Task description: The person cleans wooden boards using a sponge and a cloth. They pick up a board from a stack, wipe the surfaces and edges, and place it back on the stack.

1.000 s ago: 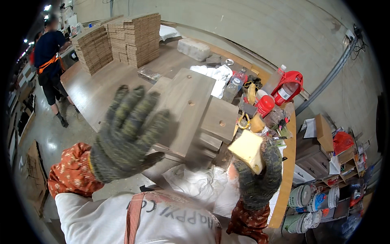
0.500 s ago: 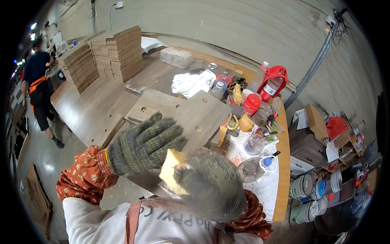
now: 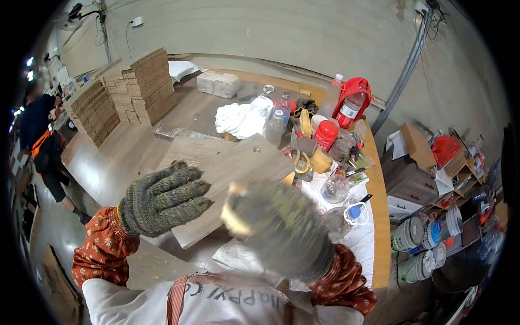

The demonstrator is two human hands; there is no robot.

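A grey-brown wood-grain board (image 3: 238, 168) with a drilled hole near its far end lies slanted before me, on top of another board (image 3: 187, 149). My left hand (image 3: 165, 200), in a dark green knitted glove, rests at the board's left edge with fingers stretched out and holding nothing. Over the board's near right side is my right hand (image 3: 284, 233), gloved alike and smeared by motion. It grips a pale yellow sponge (image 3: 234, 219), which sticks out on its left side. Whether the sponge touches the board cannot be made out.
Stacked boards (image 3: 138, 89) stand at the far left of the table. White cloth (image 3: 244, 116), a red-capped bottle (image 3: 352, 108), a red can (image 3: 326, 134) and clear bottles (image 3: 338, 187) crowd the right side. Paint buckets (image 3: 407, 234) are beyond the right edge. A person (image 3: 40, 130) stands far left.
My left hand has slid left toward the board's edge, baring more of its near end. The right hand and sponge have turned and blurred more. The whole view has shifted slightly.
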